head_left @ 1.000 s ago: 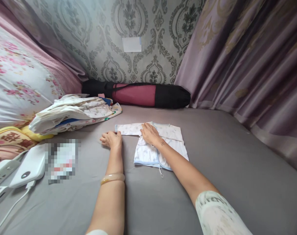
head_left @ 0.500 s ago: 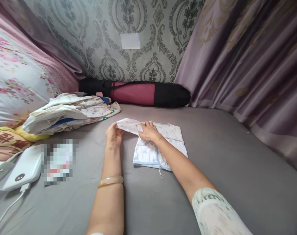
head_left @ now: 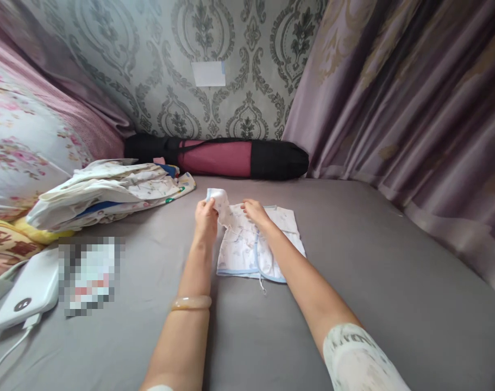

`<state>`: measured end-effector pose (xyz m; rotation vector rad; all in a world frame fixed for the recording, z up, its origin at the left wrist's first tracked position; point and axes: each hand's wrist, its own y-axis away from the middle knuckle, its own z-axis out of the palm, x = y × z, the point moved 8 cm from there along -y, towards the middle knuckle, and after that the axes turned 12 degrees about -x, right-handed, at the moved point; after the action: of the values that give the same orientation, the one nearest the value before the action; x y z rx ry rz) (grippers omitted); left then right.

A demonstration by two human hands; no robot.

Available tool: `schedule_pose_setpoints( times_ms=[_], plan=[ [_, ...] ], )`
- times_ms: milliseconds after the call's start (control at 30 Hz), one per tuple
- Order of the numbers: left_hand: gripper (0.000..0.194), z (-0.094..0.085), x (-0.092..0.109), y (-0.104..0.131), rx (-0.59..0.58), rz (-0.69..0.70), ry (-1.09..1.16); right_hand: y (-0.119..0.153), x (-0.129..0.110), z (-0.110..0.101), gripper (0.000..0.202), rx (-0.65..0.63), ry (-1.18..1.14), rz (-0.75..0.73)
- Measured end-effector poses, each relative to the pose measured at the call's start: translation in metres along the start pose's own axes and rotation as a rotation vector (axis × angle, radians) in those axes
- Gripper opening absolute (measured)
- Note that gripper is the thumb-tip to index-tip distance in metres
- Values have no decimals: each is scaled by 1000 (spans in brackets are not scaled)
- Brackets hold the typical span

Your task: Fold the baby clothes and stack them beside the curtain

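Note:
A small white baby shirt [head_left: 237, 252] with a faint print, blue edging and thin ties lies spread on the grey sheet. Its left sleeve [head_left: 220, 202] is lifted and folded inward, the blue-edged cuff pointing up. My left hand [head_left: 206, 215] pinches this sleeve near the cuff between thumb and fingers. Over the upper edge of the shirt is my right hand [head_left: 256, 213], fingers curled together; whether cloth is between them is hidden. My right forearm crosses above the shirt's right side. One tie [head_left: 262, 285] hangs past the bottom hem.
A heap of folded clothes [head_left: 108, 190] lies at the left, beside a floral pillow [head_left: 23, 141]. Nearer are a white power bank [head_left: 31, 288] with a cable and a blurred packet [head_left: 92, 274]. A black and red long bag [head_left: 214, 157] lies along the wall.
My left hand has moved right and slightly up, bending the once outstretched sleeve inward. My right hand has changed from spread on the cloth to curled fingers. The view has shifted slightly.

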<state>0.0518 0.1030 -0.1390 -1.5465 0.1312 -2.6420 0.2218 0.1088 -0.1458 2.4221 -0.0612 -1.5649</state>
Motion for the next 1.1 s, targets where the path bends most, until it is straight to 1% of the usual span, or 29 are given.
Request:
schedule_pose_setpoints(
  times_ms=[67,133,200,267,300,333,400,467,500,533,600,667,767,800,867,967,1033,1100],
  plan=[
    [30,15,-7,8,-39,-25,-124,12,13,-5,37,-24,-357,79],
    [34,34,-11,18,-123,-44,-269,24,20,-4,33,-79,-600,127],
    [36,56,-15,28,-274,-57,-396,31,23,-5,35,-111,-725,142],
    [39,72,-17,34,-412,-59,-471,33,28,-8,46,-110,-804,134],
    [41,74,-17,34,-441,-53,-477,33,31,-10,49,-103,-838,123],
    [45,72,-17,33,-442,-47,-465,32,34,-12,48,-91,-863,114],
    [51,58,-14,24,-377,-41,-420,30,41,-17,35,-40,-861,105],
    [45,38,-12,16,-295,-32,-438,30,47,-24,17,21,-783,90],
    [38,29,-10,12,-258,-15,-489,30,48,-27,14,47,-726,79],
    [31,21,-9,10,-231,4,-558,31,48,-30,17,67,-659,65],
    [23,15,-10,9,-236,25,-718,32,48,-37,24,109,-494,42],
    [25,17,-20,11,-300,0,-869,35,46,-48,27,178,-278,33],
    [36,24,-39,16,-412,-77,-1082,40,42,-64,28,268,80,54],
    [39,26,-43,18,-436,-87,-1142,41,41,-68,29,280,185,64],
    [45,28,-48,21,-466,-66,-1220,43,40,-72,34,280,347,81],
    [47,28,-48,23,-480,5,-1213,46,41,-73,44,253,481,125],
    [47,26,-49,24,-483,10,-1197,50,42,-73,47,240,534,174],
    [48,26,-51,24,-491,-4,-1226,55,39,-72,46,255,589,214]
  ],
)
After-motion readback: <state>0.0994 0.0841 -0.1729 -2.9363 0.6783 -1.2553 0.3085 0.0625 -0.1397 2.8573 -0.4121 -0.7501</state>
